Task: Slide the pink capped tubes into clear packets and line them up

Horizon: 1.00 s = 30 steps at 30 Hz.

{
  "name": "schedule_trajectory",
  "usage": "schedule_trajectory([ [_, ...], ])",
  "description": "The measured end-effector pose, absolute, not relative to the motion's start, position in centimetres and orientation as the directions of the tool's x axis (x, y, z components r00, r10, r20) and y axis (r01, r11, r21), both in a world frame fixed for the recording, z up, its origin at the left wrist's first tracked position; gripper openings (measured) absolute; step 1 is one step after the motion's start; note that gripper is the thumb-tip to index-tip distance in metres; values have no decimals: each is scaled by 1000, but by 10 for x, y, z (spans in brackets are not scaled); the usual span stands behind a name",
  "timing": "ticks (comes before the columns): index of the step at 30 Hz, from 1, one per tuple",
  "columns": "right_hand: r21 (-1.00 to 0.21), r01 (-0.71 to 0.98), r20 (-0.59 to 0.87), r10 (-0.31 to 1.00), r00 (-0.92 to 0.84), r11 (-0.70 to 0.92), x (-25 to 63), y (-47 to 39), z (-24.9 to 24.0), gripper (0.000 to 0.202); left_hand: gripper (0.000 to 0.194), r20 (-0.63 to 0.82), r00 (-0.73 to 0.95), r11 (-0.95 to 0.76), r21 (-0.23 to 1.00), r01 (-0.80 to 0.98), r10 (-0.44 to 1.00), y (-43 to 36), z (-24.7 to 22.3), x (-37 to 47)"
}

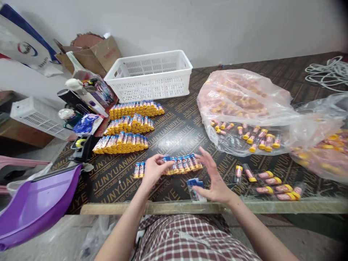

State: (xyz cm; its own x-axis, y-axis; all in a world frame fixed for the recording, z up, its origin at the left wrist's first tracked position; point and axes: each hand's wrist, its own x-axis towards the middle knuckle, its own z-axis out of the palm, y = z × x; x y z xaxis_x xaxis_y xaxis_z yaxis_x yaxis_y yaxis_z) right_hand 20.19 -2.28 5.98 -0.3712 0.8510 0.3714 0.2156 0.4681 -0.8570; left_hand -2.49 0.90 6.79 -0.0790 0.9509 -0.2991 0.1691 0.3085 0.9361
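Observation:
A row of small blue-labelled tubes with yellow caps point(186, 164) lies across the dark printed board near its front edge. At the row's left part, my left hand point(156, 168) has its thumb and fingers closed together on a blue-topped piece. My right hand point(214, 181) is spread with nothing in it, its fingertips by the row's right end. Below that hand lies a small stack of blue and clear labels point(194, 186), partly covered by the thumb. Several loose tubes with yellow caps and pink labels point(282, 188) lie to the right.
Stacked rows of blue and yellow tubes point(121, 143) sit at the left, before a white basket point(152, 81). A clear bag of tubes point(241, 98) lies at the back right. A tape dispenser point(81, 146) and purple dustpan point(46, 199) are at the left.

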Motion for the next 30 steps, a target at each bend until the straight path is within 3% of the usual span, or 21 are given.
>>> schedule_trajectory([
  [2,-872,228,365,885,-288,433,210,-20,57,93,45,-177,-228,265,852,452,957,16,59,-47],
  [4,-882,245,354,909,-221,403,217,-17,54,87,46,-108,-253,251,723,643,961,20,47,-63],
  [8,-871,304,355,922,-156,386,231,-14,51,80,45,-83,-222,230,561,795,971,19,31,-70],
  [11,-838,396,368,925,-97,376,246,-12,51,74,45,17,-238,198,502,842,971,13,32,-60],
  [15,-771,566,376,926,36,291,267,-7,48,50,32,105,-78,3,581,814,991,-8,37,-22],
  [18,-711,668,394,911,122,219,280,-3,41,34,25,-14,219,-168,598,784,976,-27,30,14],
  [22,-528,845,418,893,170,87,300,0,27,29,14,-218,311,-179,473,863,925,-40,20,40],
  [26,-246,960,276,940,200,-132,325,-3,16,31,12,-207,377,-257,444,858,903,-42,22,40],
  [30,-200,962,183,957,225,-188,331,-8,8,37,19,-149,421,-334,404,852,895,-44,23,39],
])
